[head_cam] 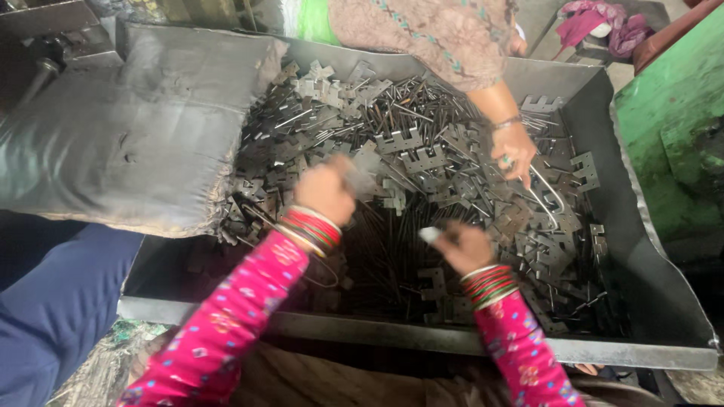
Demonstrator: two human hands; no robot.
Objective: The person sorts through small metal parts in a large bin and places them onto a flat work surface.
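Hundreds of dark stamped metal brackets [422, 162] and thin steel rods [400, 226] are heaped in a large sheet-metal tray [664, 301], piled thickest toward its far edge and right side. A grey cushion-like sack [143, 128] is draped over the tray's left edge, and a green-painted machine body [679, 128] is seen past its right edge.

Two arms in pink patterned sleeves, with red bangles [313, 226] at the wrists, are stretched in from the near edge. The left hand [326, 188] is raised over the middle of the heap, its fingers curled around a small pale piece that is blurred by motion; it seems to be closed on it, though the piece cannot be identified. The right hand [464, 245] is held nearer the near edge, its fingers pinched together on a small pale metal piece [431, 234] that sticks out to the left.

A co-worker's hand [513, 151] is reached in from the far edge and is rested on a bent wire loop [547, 192] lying on the heap.

Picking here is best done by lifting a single piece clear of the tangle, with fingertips kept off the stamped edges and rod ends, and with room left for the other person's hand.

The tray floor is buried, the near-left corner is lost in shadow, and both sleeves are cut off by the bottom of the view.
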